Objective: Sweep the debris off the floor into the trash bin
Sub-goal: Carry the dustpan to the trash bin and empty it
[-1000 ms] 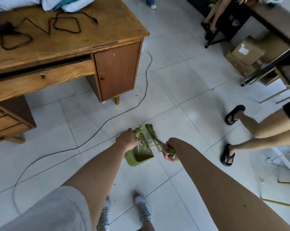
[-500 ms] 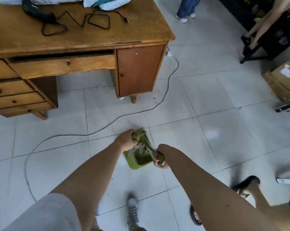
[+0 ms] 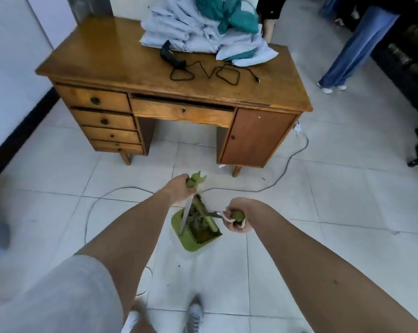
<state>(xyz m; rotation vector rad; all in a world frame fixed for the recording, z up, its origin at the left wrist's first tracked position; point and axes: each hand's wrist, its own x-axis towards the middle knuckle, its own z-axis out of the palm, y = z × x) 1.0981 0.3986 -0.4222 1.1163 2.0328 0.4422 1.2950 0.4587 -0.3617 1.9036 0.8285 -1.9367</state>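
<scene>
Head view: the left hand (image 3: 179, 189) has its fingers wrapped around the green dustpan handle (image 3: 195, 181). The right hand (image 3: 235, 218) grips the green broom handle (image 3: 238, 215). The dustpan (image 3: 193, 240) sits on the tiled floor (image 3: 323, 212) before a wooden bench (image 3: 131, 68). Both tools look light, stiff plastic, best held by their handles.

One wooden desk (image 3: 136, 68) stands on the tiled floor, with four small drawers (image 3: 107, 121) stacked at its left, one wide drawer (image 3: 182, 112) in the middle and one cabinet door (image 3: 256, 138) at its right. On its surface lie one heap of cloth (image 3: 203, 27) and one black cable (image 3: 203, 73). In front of the desk are two hands, one green dustpan (image 3: 193, 239) and two shoes.
</scene>
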